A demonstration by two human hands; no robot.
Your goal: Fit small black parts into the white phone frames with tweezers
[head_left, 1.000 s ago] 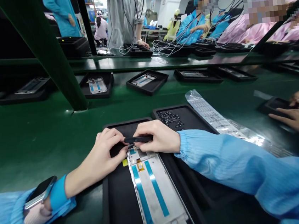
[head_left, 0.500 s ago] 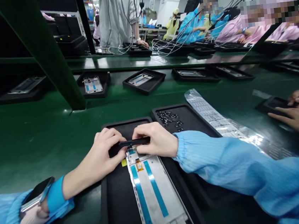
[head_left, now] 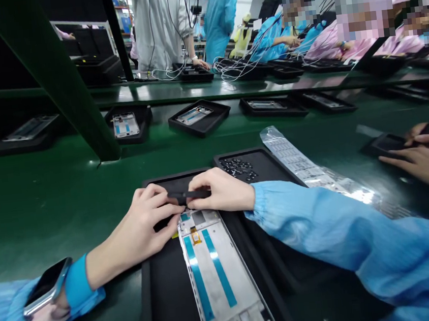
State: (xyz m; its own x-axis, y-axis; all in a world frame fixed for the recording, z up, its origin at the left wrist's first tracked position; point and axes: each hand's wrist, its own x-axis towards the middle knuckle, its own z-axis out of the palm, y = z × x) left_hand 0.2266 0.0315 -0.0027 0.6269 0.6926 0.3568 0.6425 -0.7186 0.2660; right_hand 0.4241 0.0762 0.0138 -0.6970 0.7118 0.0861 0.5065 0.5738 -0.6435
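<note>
A silver phone frame (head_left: 228, 261) with two blue strips and a small orange flex piece lies in a black tray (head_left: 167, 298) in front of me. My left hand (head_left: 149, 216) is closed at the frame's top left corner, thumb and forefinger pinched together; whatever is between them is hidden. From the right, my right hand (head_left: 217, 191) grips a slim black tool (head_left: 193, 195) held level just above the frame's top end. The tool's far tip reaches my left fingers. A bit of yellow tab (head_left: 175, 234) shows beside the frame under my left hand.
A second black tray (head_left: 268, 162) to the right holds several small black parts (head_left: 238, 168). Beside it lies a clear plastic strip of parts (head_left: 294, 154). Trays with phone frames (head_left: 198, 116) line the back. A green post (head_left: 74, 103) stands left; a co-worker's hands (head_left: 424, 154) are at right.
My right hand and the black tool have shifted slightly up off the frame's top end, baring more of it. My left fingers have moved in at the corner. The view has turned slightly.
</note>
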